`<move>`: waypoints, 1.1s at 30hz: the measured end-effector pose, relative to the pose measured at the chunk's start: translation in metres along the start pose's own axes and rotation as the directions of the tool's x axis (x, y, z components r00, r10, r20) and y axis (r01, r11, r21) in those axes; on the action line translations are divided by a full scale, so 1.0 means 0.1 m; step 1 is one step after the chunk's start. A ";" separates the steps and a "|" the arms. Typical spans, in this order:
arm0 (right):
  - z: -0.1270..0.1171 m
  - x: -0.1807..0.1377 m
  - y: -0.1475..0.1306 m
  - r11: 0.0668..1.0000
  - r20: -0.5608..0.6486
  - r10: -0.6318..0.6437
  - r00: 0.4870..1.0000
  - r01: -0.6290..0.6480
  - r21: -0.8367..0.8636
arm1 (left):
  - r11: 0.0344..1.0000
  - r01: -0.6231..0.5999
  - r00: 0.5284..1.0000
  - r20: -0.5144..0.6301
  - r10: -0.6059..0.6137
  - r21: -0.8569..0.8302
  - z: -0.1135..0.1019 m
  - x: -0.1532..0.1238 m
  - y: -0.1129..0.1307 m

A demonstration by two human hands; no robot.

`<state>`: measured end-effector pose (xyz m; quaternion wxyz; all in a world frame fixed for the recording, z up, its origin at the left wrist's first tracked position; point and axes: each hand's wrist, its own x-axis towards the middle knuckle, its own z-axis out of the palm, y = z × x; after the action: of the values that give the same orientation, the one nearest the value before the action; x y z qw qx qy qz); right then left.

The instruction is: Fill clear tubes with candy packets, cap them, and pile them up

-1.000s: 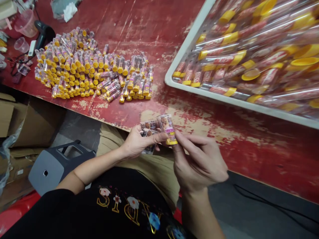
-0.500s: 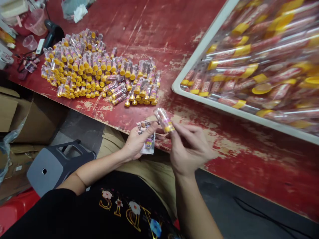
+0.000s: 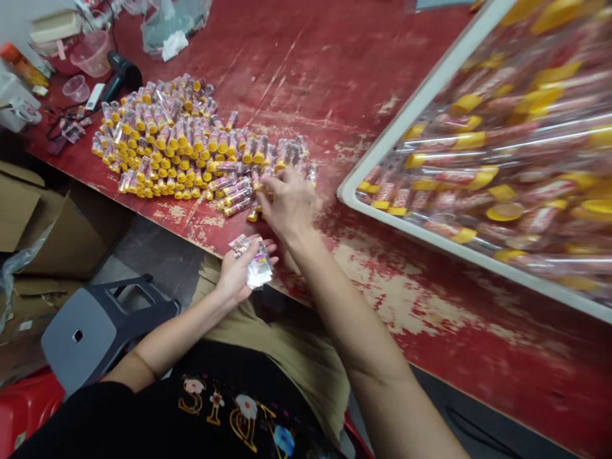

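My left hand point(image 3: 236, 271) is closed on a small stack of printed plastic labels point(image 3: 259, 264), just off the table's front edge. The labels have purple and yellow print, and the thumb presses on top of them. My right hand point(image 3: 292, 207) reaches over the right end of a pile of small clear tubes with yellow caps point(image 3: 176, 137). Its fingers are curled around a tube there, mostly hidden by the hand. A few tubes point(image 3: 236, 190) lie on their sides just left of the right hand.
A white-rimmed tray point(image 3: 411, 220) of larger yellow-capped tubes stands right on the worn red table point(image 3: 335, 51). A hair dryer point(image 3: 122, 73), a pink basket point(image 3: 92, 54) and a plastic bag point(image 3: 174, 25) lie far left. A grey stool point(image 3: 88, 338) and cardboard boxes point(image 3: 81, 236) stand below left.
My right hand has moved forward and left with a tube, from beside my left hand to the pile. My left hand, still holding the labels, appears slightly further left as the view shifts.
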<state>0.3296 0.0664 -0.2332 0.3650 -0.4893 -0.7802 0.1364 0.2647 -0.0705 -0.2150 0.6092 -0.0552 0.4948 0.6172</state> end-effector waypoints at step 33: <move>-1.01 -1.52 0.00 0.661 0.044 0.416 0.908 -0.335 0.671 | 0.999 0.033 0.998 0.056 -0.031 -0.028 0.33 -0.27 -0.24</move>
<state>0.4396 -0.0795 -0.2292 0.5224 -0.4841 -0.5392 0.4494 0.3088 -0.0727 -0.1935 0.6317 -0.0546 0.4675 0.6159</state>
